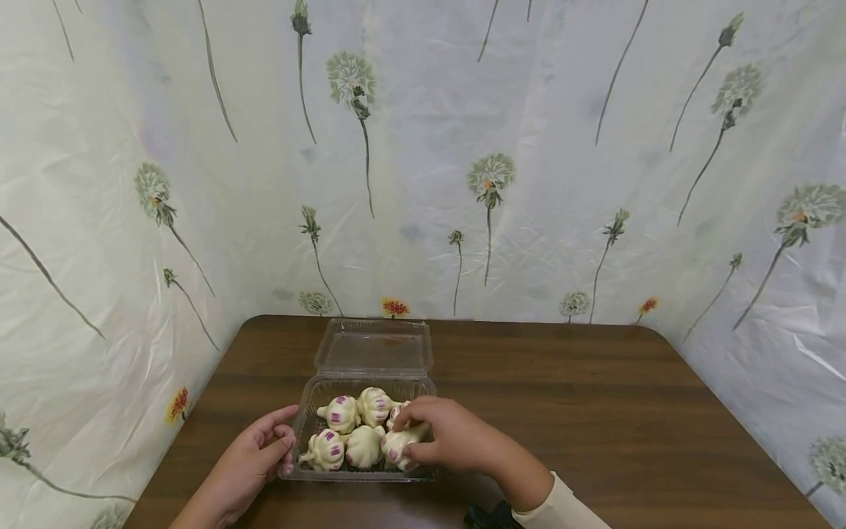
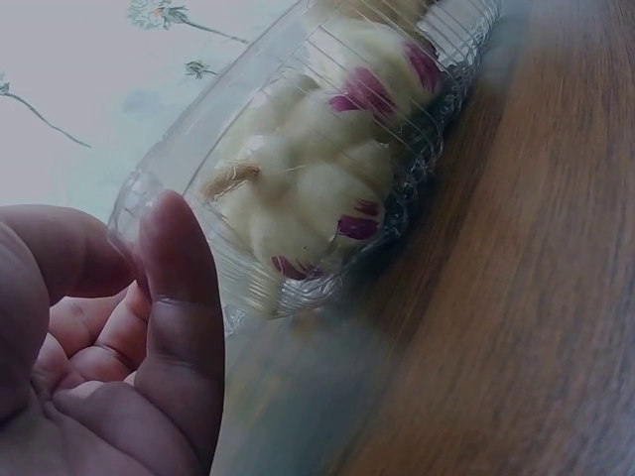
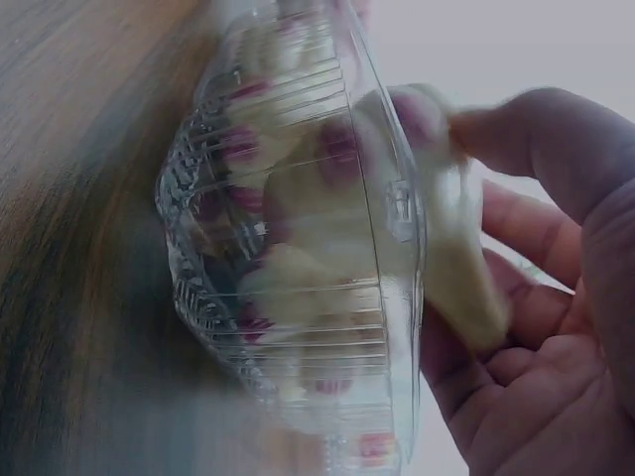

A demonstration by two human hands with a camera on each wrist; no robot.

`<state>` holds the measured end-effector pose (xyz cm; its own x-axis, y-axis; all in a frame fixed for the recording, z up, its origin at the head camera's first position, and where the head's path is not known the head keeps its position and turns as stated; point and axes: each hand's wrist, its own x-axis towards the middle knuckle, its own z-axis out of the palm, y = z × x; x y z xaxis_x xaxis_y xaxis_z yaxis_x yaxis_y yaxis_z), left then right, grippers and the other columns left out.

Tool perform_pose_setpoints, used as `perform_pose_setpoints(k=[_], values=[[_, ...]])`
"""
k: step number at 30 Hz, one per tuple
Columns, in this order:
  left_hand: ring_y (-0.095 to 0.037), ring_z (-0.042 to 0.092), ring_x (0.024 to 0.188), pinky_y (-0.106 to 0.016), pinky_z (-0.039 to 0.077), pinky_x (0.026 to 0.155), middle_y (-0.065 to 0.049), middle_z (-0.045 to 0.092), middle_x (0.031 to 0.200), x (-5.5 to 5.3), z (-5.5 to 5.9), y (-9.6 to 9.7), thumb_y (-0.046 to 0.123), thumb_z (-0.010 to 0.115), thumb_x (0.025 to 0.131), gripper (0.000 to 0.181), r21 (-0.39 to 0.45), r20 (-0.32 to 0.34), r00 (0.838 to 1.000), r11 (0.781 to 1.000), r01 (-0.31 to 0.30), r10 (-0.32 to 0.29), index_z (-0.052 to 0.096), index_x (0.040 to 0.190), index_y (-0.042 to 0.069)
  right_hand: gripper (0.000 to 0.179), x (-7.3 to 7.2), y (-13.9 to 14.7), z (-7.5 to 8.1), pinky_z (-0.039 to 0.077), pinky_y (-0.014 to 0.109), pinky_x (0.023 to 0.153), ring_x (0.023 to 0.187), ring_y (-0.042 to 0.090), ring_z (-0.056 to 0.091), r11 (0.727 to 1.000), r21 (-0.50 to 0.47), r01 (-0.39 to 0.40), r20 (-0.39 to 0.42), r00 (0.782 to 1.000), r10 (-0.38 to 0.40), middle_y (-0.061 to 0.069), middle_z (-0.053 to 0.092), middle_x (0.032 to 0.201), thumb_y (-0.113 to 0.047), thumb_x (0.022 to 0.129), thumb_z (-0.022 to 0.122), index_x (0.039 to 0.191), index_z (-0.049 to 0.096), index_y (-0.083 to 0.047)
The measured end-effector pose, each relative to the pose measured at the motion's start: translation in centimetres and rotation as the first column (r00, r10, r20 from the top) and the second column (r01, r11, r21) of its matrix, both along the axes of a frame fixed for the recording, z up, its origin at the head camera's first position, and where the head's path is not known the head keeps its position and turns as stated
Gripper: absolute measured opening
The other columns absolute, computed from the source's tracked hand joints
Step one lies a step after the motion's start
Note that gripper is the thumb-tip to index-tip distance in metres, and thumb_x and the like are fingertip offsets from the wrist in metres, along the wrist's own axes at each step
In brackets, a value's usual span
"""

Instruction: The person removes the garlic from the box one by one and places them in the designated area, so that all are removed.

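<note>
A clear plastic clamshell container (image 1: 357,476) lies on the table with its lid opened back. Several white garlic bulbs (image 1: 364,447) with purple patches sit inside in two rows. At the container's left edge, my left hand (image 1: 247,459) pinches the rim between thumb (image 2: 179,248) and finger. My right hand (image 1: 456,437) reaches over the right side and grips a garlic bulb (image 1: 396,447) at the front right corner. In the right wrist view that bulb (image 3: 456,258) rises partly above the rim, thumb on one side and fingers on the other. Another bulb behind it is partly hidden by the hand.
The hinged lid (image 1: 373,347) lies flat toward the back of the brown wooden table (image 1: 562,411). A flower-printed sheet (image 1: 423,147) hangs behind and at both sides. Something dark (image 1: 492,516) shows at the front edge beside the right sleeve (image 1: 562,507).
</note>
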<state>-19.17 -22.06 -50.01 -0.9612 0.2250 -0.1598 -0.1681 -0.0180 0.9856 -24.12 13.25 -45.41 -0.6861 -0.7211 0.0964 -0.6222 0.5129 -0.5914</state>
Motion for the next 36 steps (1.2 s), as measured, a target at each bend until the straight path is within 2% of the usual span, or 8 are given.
perform_pose_setpoints(k=[3,7,13,21,28,31,36], values=[[-0.011,0.058,0.081,-0.024,0.057,0.072,-0.004,0.052,0.105,0.03,-0.02,0.03,0.003,0.053,0.106,0.061,-0.005,-0.001,1.0,1.0,-0.001,0.001,0.028,0.161,-0.001,0.016,-0.02,0.09,-0.08,0.055,0.027,0.088,0.101,0.005,0.062,1.0,0.005,-0.008,-0.024,1.0,0.009,-0.014,0.069,0.113,-0.017,0.094,0.077,0.108,0.075,-0.023],[-0.012,0.058,0.081,-0.024,0.057,0.072,-0.004,0.052,0.106,0.08,-0.02,0.07,0.003,0.054,0.106,0.061,-0.011,0.0,1.0,1.0,0.0,0.0,0.028,0.161,-0.001,0.014,-0.07,0.1,-0.29,0.057,0.027,0.089,0.101,0.006,0.064,0.999,0.018,-0.045,-0.029,0.999,0.045,-0.013,0.069,0.114,-0.017,0.095,0.076,0.109,0.075,-0.021],[-0.011,0.057,0.081,-0.024,0.057,0.072,-0.004,0.052,0.106,-0.03,0.16,0.07,0.002,0.053,0.106,0.061,-0.004,0.008,1.0,1.0,-0.012,0.012,0.028,0.162,0.0,0.02,-0.11,0.12,-0.08,0.056,0.027,0.094,0.106,0.003,0.063,0.996,0.052,-0.073,0.005,0.997,0.073,-0.012,0.068,0.119,-0.022,0.093,0.079,0.113,0.075,-0.021],[-0.012,0.056,0.083,-0.025,0.057,0.071,-0.004,0.051,0.107,-0.06,0.12,-0.02,0.005,0.053,0.108,0.062,0.0,0.006,1.0,1.0,-0.003,0.003,0.025,0.162,-0.001,0.025,-0.05,0.27,-0.22,0.054,0.024,0.095,0.107,0.001,0.06,0.989,0.1,-0.111,-0.004,0.994,0.112,-0.015,0.066,0.119,-0.014,0.091,0.077,0.113,0.074,-0.023],[-0.012,0.057,0.081,-0.025,0.057,0.072,-0.004,0.052,0.106,-0.08,0.08,0.01,0.003,0.053,0.107,0.06,-0.014,0.019,1.0,1.0,-0.017,0.017,0.029,0.161,0.0,0.016,0.12,0.35,-0.24,0.053,0.019,0.085,0.092,-0.002,0.056,0.994,0.066,-0.093,-0.074,0.992,0.097,-0.015,0.065,0.105,-0.011,0.09,0.076,0.102,0.074,-0.023],[-0.012,0.057,0.081,-0.025,0.057,0.072,-0.005,0.052,0.106,-0.02,0.0,-0.01,0.003,0.054,0.107,0.06,-0.014,0.016,1.0,1.0,-0.013,0.014,0.029,0.161,0.0,0.014,0.24,0.34,-0.18,0.054,0.019,0.084,0.091,-0.003,0.057,0.996,0.034,-0.078,-0.113,0.99,0.081,-0.014,0.066,0.101,-0.01,0.09,0.078,0.098,0.075,-0.021],[-0.012,0.057,0.082,-0.025,0.057,0.072,-0.005,0.052,0.107,0.02,-0.1,0.02,0.003,0.055,0.106,0.06,-0.009,0.013,1.0,1.0,-0.01,0.01,0.029,0.161,0.0,0.013,0.29,0.33,-0.11,0.055,0.02,0.083,0.091,-0.002,0.059,0.999,-0.008,-0.047,-0.126,0.991,0.046,-0.013,0.068,0.1,-0.009,0.09,0.078,0.096,0.076,-0.02]])
